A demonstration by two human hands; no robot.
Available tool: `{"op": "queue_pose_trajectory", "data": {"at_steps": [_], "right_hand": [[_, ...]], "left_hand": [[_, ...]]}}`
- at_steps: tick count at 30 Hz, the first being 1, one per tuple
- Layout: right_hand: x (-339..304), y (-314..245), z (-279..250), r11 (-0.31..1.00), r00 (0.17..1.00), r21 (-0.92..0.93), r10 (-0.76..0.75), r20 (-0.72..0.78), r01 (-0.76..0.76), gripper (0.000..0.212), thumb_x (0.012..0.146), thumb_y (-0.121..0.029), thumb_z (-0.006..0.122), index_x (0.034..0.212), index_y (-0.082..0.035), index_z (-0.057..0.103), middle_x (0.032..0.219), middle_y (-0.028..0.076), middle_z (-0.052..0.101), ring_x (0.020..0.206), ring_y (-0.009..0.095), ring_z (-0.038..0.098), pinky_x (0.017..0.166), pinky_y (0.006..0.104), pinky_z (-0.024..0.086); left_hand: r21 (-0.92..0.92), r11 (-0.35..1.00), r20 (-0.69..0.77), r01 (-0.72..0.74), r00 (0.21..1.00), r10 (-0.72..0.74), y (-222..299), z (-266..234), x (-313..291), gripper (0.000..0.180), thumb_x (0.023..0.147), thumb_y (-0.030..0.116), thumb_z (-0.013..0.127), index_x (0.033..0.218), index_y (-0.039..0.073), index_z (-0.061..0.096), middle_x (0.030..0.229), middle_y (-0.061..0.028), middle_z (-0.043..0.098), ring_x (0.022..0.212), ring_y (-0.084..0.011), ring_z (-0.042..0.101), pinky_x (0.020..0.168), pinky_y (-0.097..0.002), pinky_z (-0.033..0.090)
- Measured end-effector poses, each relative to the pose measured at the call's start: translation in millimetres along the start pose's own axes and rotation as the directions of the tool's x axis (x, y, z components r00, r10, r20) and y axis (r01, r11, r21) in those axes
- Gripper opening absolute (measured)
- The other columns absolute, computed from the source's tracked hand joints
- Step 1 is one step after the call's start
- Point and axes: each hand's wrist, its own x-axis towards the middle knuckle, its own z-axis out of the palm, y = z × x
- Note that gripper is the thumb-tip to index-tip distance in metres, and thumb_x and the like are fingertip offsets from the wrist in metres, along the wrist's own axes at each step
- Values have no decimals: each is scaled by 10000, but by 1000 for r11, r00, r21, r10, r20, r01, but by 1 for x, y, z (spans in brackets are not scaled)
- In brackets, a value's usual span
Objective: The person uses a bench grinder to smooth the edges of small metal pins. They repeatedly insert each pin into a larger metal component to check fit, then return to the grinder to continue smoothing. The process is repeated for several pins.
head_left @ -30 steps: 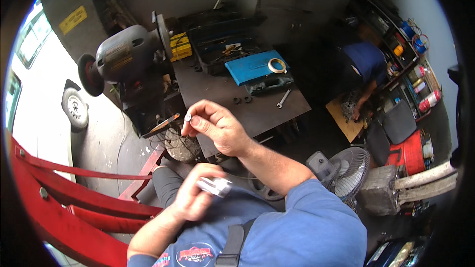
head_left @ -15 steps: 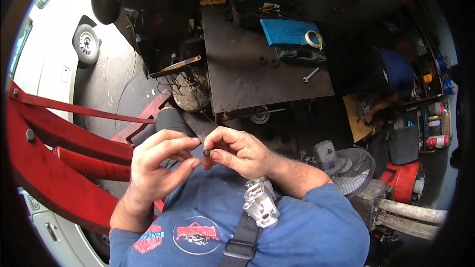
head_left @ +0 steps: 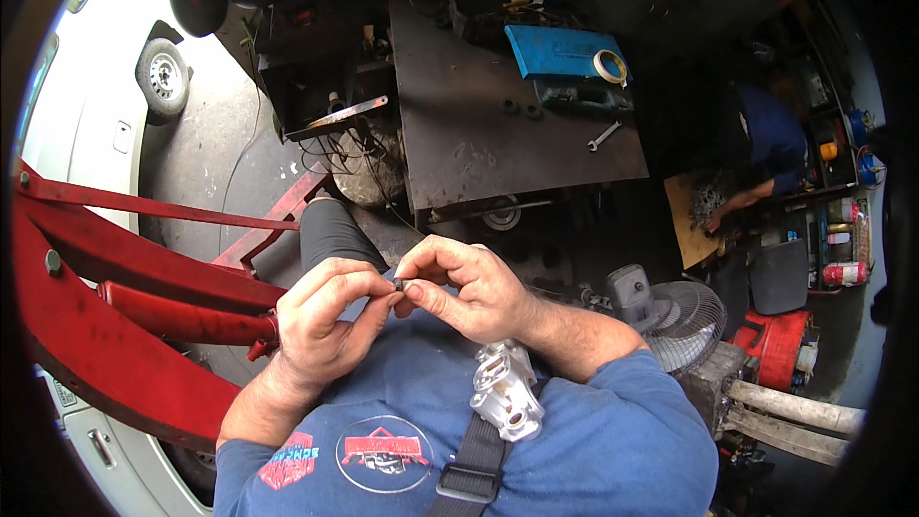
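Note:
In front of my chest, a small dark cylindrical part (head_left: 398,283) sits between my two hands. My right hand (head_left: 469,293) pinches it between thumb and curled forefinger. From the other side, the thumb and fingertips of my left hand (head_left: 330,311) close on its end. Most of the part is covered by the fingers, and its exact kind is too small to make out. A silver cast-metal housing with round openings (head_left: 507,391) rests against my shirt beside the dark strap (head_left: 474,460), below my right forearm; neither hand touches it.
A dark metal workbench (head_left: 517,148) stands ahead, bearing a wrench (head_left: 605,137), a blue case (head_left: 555,53) and a tape roll (head_left: 610,67). Red lift arms (head_left: 115,325) fill the left. A fan (head_left: 680,325) stands right; beyond it, another person's arm (head_left: 747,201) reaches over a board.
My left hand has moved right and closed its fingertips on the dark part, having been apart from it with fingers spread. My right hand keeps its hold. The view has shifted slightly.

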Motion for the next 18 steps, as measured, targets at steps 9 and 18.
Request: {"op": "queue_pose_trajectory", "data": {"at_steps": [9,18], "right_hand": [[-2,4,5,998,999,56,-34,-26,35,139,957,-87,588,1059,-5,542,905,73,672,853,119,655,790,267,527],[1,5,11,998,999,46,-31,-45,33,143,939,-68,606,1059,4,578,900,61,667,858,111,650,789,261,521]], "left_hand": [[-337,876,59,346,936,-346,-2,1,-11,21,891,-2,609,891,-12,591,823,-79,590,687,-131,580,680,-246,504],[-92,978,-2,189,982,-190,5,-9,-6,170,751,-50,711,908,1,671,849,-88,634,723,-141,653,625,-246,540]]}}
